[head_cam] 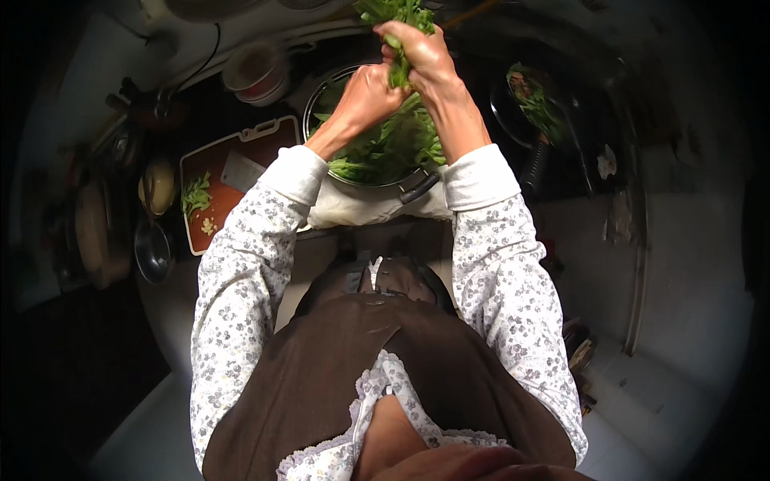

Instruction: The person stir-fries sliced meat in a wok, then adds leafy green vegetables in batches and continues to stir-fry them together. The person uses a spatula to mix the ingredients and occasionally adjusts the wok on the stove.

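Above a round metal pot [308,111] full of leafy greens [391,141], both my hands grip one bunch of green stalks and leaves [399,9]. My right hand [424,54] is closed round the bunch, upper in the picture. Lower and to the left, my left hand [376,90] is closed on its lower end. The pot has a dark side handle [419,187], and a white cloth [355,201] lies at its near side. On the left, a brown cutting board [231,153] holds a cleaver [243,171], cut greens [196,194] and chopped pale bits [209,226].
A wok [502,114] with greens and brownish food stands on the right. Stacked bowls [257,75] are at the upper left. A ladle [153,252] and a yellowish round item [157,186] lie left of the board. The counter's front edge runs before my waist.
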`<state>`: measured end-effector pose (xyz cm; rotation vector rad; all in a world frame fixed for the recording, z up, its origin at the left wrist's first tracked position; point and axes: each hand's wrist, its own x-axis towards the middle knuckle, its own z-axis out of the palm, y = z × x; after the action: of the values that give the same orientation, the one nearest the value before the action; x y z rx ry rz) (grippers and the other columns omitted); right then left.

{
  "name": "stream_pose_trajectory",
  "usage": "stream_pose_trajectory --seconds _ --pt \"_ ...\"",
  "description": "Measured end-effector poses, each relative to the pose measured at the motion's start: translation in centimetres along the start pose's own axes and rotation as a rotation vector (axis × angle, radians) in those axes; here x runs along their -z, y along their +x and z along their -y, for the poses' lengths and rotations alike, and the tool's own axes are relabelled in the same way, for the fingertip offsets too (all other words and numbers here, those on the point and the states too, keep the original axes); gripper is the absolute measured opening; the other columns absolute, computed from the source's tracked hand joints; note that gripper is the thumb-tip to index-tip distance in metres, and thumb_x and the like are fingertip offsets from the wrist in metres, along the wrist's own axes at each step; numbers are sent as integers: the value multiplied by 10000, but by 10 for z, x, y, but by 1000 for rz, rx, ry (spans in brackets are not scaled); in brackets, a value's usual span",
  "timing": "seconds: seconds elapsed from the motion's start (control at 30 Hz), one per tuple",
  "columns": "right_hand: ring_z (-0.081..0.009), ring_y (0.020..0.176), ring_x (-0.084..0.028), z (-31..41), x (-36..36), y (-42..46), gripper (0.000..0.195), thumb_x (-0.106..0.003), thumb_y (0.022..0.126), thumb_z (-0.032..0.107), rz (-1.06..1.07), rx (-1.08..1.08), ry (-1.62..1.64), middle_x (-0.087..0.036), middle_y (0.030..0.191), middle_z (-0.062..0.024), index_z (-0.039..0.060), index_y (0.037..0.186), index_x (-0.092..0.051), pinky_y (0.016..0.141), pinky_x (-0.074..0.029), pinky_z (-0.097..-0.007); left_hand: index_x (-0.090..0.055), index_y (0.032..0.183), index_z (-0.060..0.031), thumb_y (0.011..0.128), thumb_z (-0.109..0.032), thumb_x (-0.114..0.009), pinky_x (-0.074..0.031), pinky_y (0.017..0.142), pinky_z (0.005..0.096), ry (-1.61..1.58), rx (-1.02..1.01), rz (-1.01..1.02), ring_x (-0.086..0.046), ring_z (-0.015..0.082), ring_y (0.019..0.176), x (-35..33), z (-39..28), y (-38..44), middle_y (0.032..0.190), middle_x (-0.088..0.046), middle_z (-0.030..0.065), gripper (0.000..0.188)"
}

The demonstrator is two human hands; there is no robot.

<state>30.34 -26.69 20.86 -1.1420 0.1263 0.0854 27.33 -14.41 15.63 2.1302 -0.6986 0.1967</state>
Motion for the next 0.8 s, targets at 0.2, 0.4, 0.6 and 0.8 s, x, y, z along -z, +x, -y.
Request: stream_pose_trajectory --seconds 0.2,0.4,0.6,0.8 --pt "-132 561 -593 25 5 -2 161 -806 754 112 -26 17 -101 -642 662 -46 1 833 -721 515 -498 -265 -565 843 7 791 -66 -672 -483 585 423 32 -84 -20 -622 386 645 -3 -15 5 716 -606 214 139" --pt "-125 745 -647 119 116 -12 243 -740 830 146 142 493 -479 -689 863 -75 24 1025 -664 682 -526 -243 -546 779 -18 891 -132 -668 -410 526 298 -245 -139 -167 -506 138 550 14 -16 2 616 -507 53 201" --pt "-324 1141 -630 101 318 6 738 -878 653 388 -311 141 -1652 -651 1216 -197 3 1223 -612 973 -495 -435 -603 829 -76 936 -263 -679 -465 564 251 -786 426 -221 -545 83 632 39 5 6 727 -586 -9 228" --pt "-311 1239 -562 83 105 -59 886 -850 708 448 200 446 -1096 -554 1375 -211 -11 1382 -503 1022 -458 -398 -572 916 -64 945 -241 -662 -522 659 297 -1120 523 -317 -583 151 722 45 -8 5 763 -580 30 201"
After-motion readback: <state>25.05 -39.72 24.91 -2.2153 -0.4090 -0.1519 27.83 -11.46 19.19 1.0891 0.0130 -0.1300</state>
